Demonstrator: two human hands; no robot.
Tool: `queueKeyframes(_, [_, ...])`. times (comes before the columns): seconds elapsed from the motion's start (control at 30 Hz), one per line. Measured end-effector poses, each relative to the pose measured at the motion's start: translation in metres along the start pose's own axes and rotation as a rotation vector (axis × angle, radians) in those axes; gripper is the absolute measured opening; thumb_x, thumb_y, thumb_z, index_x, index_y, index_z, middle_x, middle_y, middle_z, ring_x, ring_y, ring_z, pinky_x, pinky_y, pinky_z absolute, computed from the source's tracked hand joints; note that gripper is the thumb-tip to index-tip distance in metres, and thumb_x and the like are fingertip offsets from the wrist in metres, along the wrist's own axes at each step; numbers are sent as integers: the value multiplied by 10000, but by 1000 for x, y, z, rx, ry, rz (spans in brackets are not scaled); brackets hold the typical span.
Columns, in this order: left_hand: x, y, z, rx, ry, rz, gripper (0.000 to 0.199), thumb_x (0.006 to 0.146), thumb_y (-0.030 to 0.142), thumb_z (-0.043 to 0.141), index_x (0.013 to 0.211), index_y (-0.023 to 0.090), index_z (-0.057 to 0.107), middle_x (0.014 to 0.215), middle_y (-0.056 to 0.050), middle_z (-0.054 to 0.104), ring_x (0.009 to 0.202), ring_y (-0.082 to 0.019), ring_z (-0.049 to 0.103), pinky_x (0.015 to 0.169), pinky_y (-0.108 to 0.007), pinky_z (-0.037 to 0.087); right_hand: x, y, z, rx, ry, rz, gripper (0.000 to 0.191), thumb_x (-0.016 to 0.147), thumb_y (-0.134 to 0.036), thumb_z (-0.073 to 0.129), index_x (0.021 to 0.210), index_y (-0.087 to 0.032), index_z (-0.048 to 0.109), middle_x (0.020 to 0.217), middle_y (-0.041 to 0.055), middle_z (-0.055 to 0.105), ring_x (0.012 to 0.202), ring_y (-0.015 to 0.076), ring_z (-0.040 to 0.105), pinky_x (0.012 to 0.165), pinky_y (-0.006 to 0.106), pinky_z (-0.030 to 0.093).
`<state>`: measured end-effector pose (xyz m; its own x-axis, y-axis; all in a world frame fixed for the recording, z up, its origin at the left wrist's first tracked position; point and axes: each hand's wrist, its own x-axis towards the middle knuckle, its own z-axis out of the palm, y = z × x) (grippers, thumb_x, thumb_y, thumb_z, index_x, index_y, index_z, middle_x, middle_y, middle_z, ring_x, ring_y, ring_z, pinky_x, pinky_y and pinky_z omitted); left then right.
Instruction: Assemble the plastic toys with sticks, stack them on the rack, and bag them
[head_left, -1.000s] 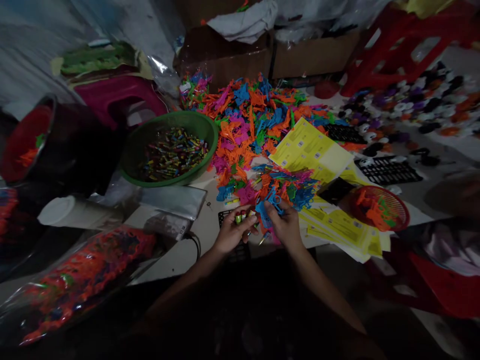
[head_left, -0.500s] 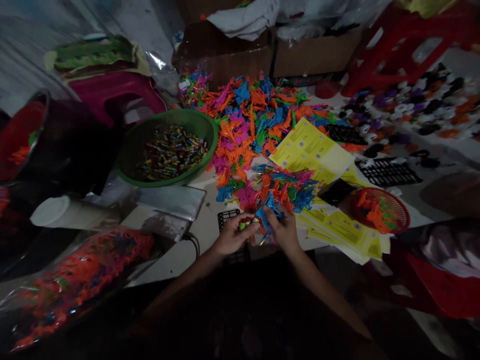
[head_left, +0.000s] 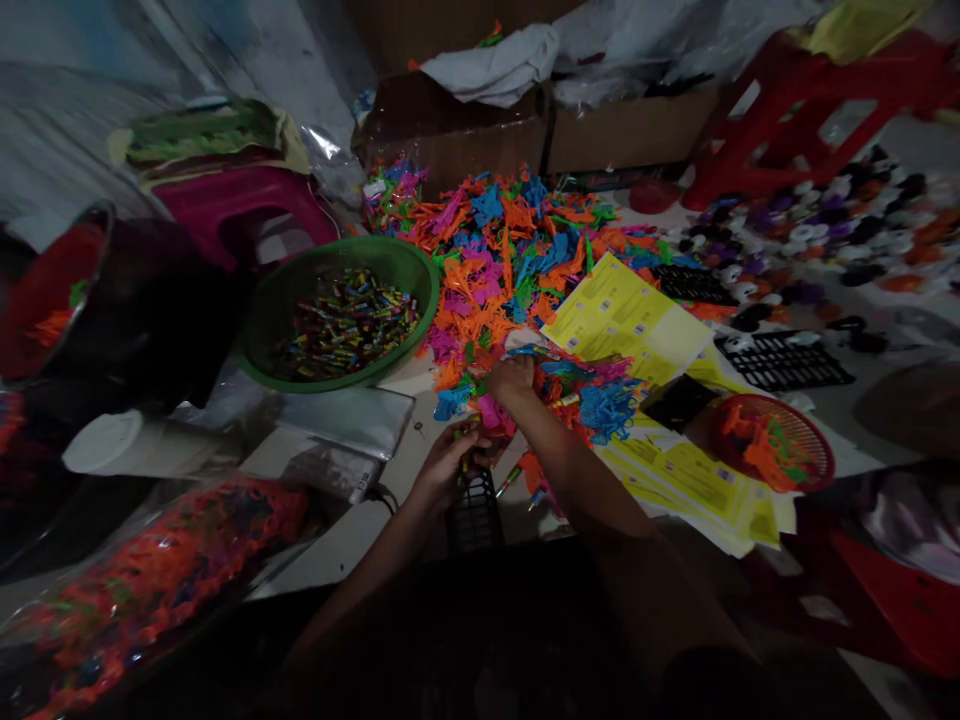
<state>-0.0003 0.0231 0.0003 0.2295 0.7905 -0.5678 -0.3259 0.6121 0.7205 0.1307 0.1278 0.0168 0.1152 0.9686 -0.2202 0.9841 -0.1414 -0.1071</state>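
Note:
Near the table's front edge, my left hand [head_left: 448, 457] is closed around small wrapped sticks, just above a black plastic grid [head_left: 475, 510]. My right hand [head_left: 511, 378] reaches over the near part of the heap of colourful plastic pieces [head_left: 487, 285]; its fingers are hidden behind the back of the hand and the dim light. Between my forearms lie a wrapped stick [head_left: 508, 482] and an orange piece [head_left: 531, 472]. Blue netted pieces [head_left: 606, 408] sit right of my right hand.
A green basin [head_left: 433, 300] of wrapped sticks stands left. Yellow printed sheets [head_left: 626, 310] and a red basket [head_left: 823, 455] lie right. Cardboard boxes [head_left: 630, 130] are behind the heap. A filled clear bag [head_left: 180, 560] lies front left.
My right hand has left the blue piece near my left hand and moved forward and left onto the heap. My left hand has shifted slightly left. The view has tilted a little.

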Motion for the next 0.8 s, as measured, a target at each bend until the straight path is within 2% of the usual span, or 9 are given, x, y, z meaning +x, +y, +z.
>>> queueKeyframes(0.03, [-1,2,-4,9,25,22,483,571,387,729,924,162,489,723,-14,613,470,-94,558,354,-143,290,4,-1,2,4,7,11,277,793,-294,479,896,-129,677,972,167,654,1014,287,537,866,412,341])
queueKeyframes(0.17, [2,10,-19,-4,132,112,443,571,390,734,880,163,513,780,-14,622,481,-86,569,358,-143,314,4,19,3,70,286,-22,359,847,-276,351,961,-139,663,958,157,659,954,247,569,852,367,343])
queueKeyframes(0.2, [4,10,-19,-8,146,116,448,566,392,737,885,165,521,779,-10,619,476,-80,565,355,-141,314,3,23,4,75,311,-34,368,846,-289,347,963,-143,664,950,150,663,950,247,570,848,361,346])
queueKeyframes(0.4, [6,1,10,71,33,141,538,577,455,720,987,164,528,618,30,561,399,-56,497,317,-127,263,10,15,19,12,77,-30,366,790,-358,456,917,-99,682,989,194,644,1012,282,539,867,389,329])
queueKeyframes(0.5, [4,6,6,82,47,181,518,567,450,726,943,156,526,708,-4,612,383,-46,489,301,-123,236,13,17,17,140,196,-30,339,825,-299,424,957,-98,663,979,174,647,979,243,558,875,372,346])
queueKeyframes(0.57, [3,14,-6,53,106,177,490,571,454,723,905,152,530,785,-27,633,397,-44,506,302,-120,235,5,25,11,300,362,-183,325,853,-281,400,1000,-122,643,1009,136,638,973,201,556,867,337,381])
queueKeyframes(0.67, [0,26,-19,-25,84,117,490,603,500,688,919,153,544,804,-34,632,411,-33,503,301,-111,217,-26,40,1,432,558,-607,282,863,-212,411,1051,-207,622,1124,74,586,1046,166,507,886,324,405])
queueKeyframes(0.73, [-4,32,-16,-39,18,93,499,580,498,706,904,151,552,696,0,596,400,-25,479,302,-106,198,-52,48,-4,390,580,-827,319,851,-146,422,1085,-268,602,1184,47,555,1115,171,461,921,354,391])
queueKeyframes(0.8, [-10,35,-5,-4,2,107,499,510,426,770,865,151,551,606,44,536,382,-19,457,305,-106,196,-76,52,-5,398,567,-882,345,845,-131,430,1113,-288,580,1219,42,535,1171,182,421,950,382,373])
